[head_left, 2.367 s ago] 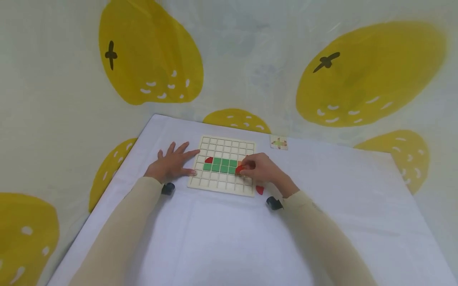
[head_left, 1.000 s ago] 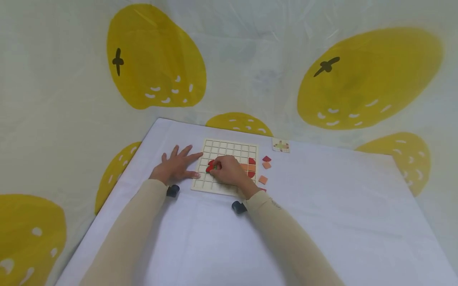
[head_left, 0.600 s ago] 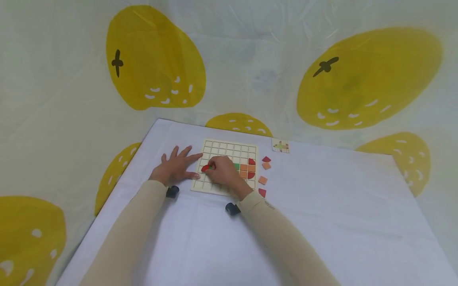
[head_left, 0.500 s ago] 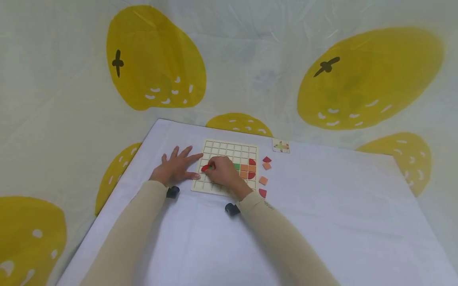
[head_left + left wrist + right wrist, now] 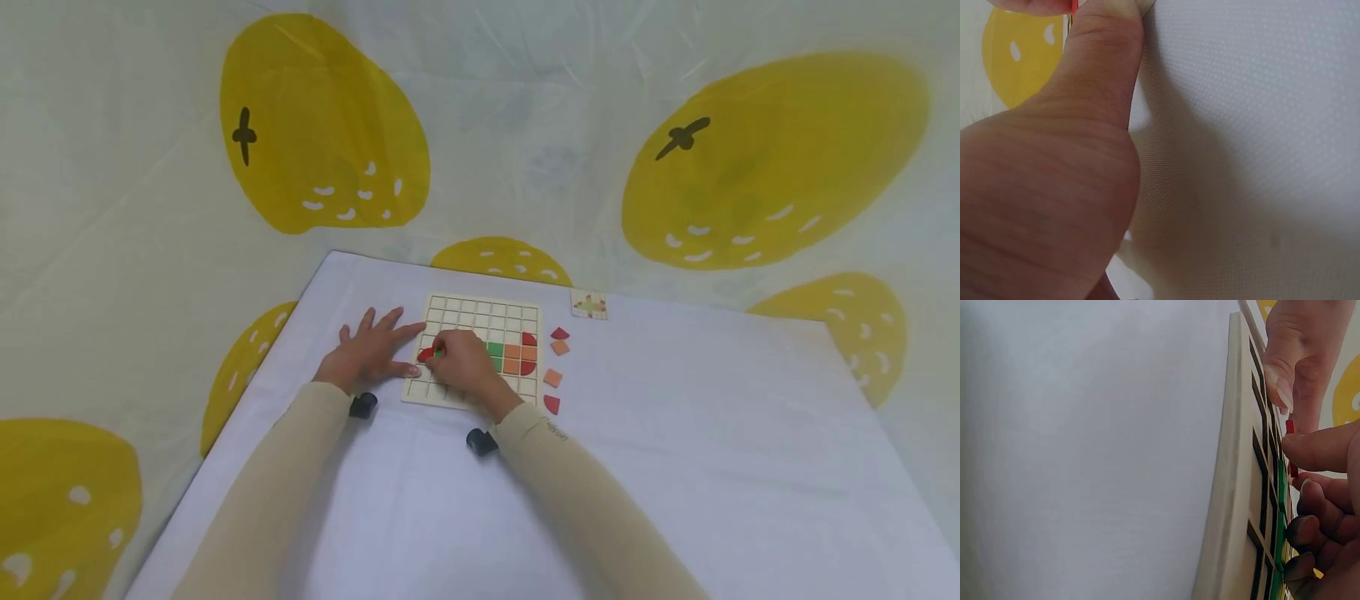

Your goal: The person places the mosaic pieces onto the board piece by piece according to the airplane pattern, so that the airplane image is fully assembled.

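A pale grid board (image 5: pixel 480 308) lies on the white-covered table. My right hand (image 5: pixel 465 362) pinches a red rounded tile (image 5: pixel 426 354) at the left end of the green tiles (image 5: pixel 495 350). In the right wrist view the thumb presses against this red tile (image 5: pixel 1290 427), close to the board's surface. Fingers spread, my left hand (image 5: pixel 367 350) rests at the board's left edge, its thumb and forefinger touching the board. Orange tiles (image 5: pixel 512 365) fill squares on the right, with red quarter-round tiles (image 5: pixel 528 339) above and below. My right hand covers part of the green rows.
Loose tiles lie right of the board: a red one (image 5: pixel 560 333), an orange one (image 5: pixel 560 347), another orange one (image 5: pixel 552 377) and a red one (image 5: pixel 552 405). A small pattern card (image 5: pixel 589 305) lies near the table's back edge. A lemon-print curtain (image 5: pixel 525 167) hangs behind.
My right hand has moved from the board's right side to the left end of the green tiles, then slightly further left with the red tile. My left hand stays at the board's edge.
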Demonstrator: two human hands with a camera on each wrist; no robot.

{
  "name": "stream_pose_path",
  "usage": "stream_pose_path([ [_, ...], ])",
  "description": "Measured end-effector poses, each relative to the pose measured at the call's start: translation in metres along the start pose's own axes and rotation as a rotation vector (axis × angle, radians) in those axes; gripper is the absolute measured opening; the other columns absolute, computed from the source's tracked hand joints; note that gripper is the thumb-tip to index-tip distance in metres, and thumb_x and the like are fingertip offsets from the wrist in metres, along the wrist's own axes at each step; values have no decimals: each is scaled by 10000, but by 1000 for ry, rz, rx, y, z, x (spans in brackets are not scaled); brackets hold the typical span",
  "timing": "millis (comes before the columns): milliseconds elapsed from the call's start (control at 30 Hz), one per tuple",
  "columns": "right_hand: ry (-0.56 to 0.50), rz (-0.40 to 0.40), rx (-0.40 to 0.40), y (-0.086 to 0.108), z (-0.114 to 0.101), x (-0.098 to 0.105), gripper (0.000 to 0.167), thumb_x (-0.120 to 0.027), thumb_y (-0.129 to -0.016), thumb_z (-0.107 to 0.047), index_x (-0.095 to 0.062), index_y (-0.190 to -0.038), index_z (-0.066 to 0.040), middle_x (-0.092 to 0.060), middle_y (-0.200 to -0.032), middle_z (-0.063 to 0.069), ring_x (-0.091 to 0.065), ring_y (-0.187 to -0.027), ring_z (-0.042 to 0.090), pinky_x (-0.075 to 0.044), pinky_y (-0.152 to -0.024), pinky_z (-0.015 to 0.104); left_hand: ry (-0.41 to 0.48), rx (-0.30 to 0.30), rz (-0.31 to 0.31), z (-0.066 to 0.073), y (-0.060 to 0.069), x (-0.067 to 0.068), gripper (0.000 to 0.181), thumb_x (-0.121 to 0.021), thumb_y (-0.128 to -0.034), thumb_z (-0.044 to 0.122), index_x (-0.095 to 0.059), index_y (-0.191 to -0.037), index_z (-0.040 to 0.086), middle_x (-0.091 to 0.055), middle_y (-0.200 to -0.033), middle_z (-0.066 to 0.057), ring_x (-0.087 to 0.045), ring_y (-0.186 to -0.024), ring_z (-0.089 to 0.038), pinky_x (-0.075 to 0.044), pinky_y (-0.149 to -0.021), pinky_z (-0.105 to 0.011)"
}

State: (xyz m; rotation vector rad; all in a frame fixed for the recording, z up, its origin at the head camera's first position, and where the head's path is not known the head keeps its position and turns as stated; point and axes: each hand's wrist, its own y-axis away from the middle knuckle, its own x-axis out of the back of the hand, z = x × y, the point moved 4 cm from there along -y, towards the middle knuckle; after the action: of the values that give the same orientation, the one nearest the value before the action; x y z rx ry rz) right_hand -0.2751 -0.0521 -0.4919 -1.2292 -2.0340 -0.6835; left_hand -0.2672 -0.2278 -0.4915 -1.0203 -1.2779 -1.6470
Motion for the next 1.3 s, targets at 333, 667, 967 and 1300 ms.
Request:
stream_pose_path([
  [333,11,11,-17,0,0,-2,232,-746,-953,-255,-748,-1122,-96,-722,-921,-2,-617,-815,186,-514,-703,266,-15,17,-6,1,-3,1,898,-718,-872,659,-250,-1622,504,-121,-1778,-67,-75,-1592,-562,-154,-1139,-872],
  [667,46,19,-23,2,-3,-2,219,-758,-941,-224,-739,-1106,-82,-721,-953,18,-617,-863,197,-538,-747,273,-39,9,-9,0,-9,-1,919,-722,-848,686,-263,-1621,497,-148,-1772,-79,-118,-1579,-579,-207,-1111,-880],
  [967,71,11,-33,3,-5,-1,290,-763,-947,-260,-732,-1183,-94,-731,-1054,30,-619,-948,200,-575,-877,309,-66,-6,6,1,-6,1,909,-702,-859,692,-262,-1627,482,-160,-1769,-88,-138,-1573,-583,-234,-1101,-880],
  [1300,44,21,-43,2,-6,-2,315,-774,-949,-261,-744,-1226,-115,-747,-1120,26,-619,-1015,205,-582,-945,323,-68,-16,12,1,-3,3,897,-692,-871,690,-260,-1628,479,-164,-1768,-89,-137,-1574,-583,-229,-1106,-878],
])
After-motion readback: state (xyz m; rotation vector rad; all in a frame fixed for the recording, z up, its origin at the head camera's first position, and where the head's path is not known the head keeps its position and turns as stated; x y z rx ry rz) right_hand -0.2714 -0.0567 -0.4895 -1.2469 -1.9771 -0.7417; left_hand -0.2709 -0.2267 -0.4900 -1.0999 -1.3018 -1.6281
